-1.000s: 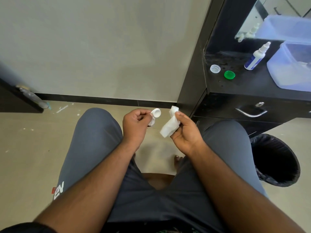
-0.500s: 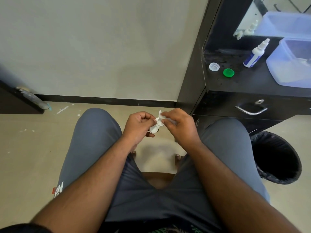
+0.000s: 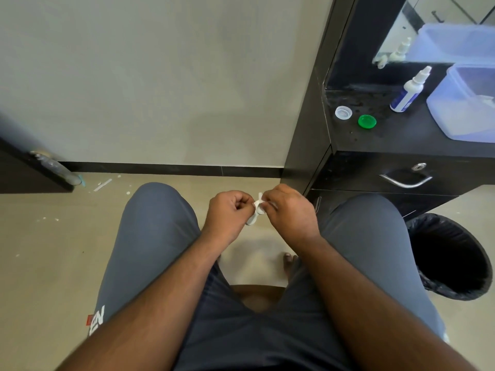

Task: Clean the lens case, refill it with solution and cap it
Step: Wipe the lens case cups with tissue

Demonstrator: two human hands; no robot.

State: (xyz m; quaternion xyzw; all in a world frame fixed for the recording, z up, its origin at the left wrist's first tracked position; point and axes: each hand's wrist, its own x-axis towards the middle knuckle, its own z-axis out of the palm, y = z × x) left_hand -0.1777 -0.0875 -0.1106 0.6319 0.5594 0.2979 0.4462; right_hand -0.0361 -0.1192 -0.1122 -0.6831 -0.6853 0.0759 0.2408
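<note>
I sit with both hands raised between my knees. My left hand (image 3: 227, 212) grips the small white lens case (image 3: 251, 219), which is tilted with its lower well showing below the fingers. My right hand (image 3: 288, 210) pinches a white tissue (image 3: 259, 200) and presses it into the case's upper well; most of the tissue is hidden under the fingers. On the black counter at the right lie a white cap (image 3: 343, 112) and a green cap (image 3: 367, 121), both apart from the case. A white and blue solution bottle (image 3: 408, 92) stands behind them.
A translucent blue tub (image 3: 466, 103) sits on the black counter (image 3: 401, 140) beside the bottle, under a mirror. A drawer with a metal handle (image 3: 405, 180) is below. A black-lined bin (image 3: 450, 255) stands on the floor by my right knee. A dark door (image 3: 24, 172) is at the left.
My right hand brought the tissue from beside the case onto it and closed over it. The left hand turned the case slightly downward. The hands now touch.
</note>
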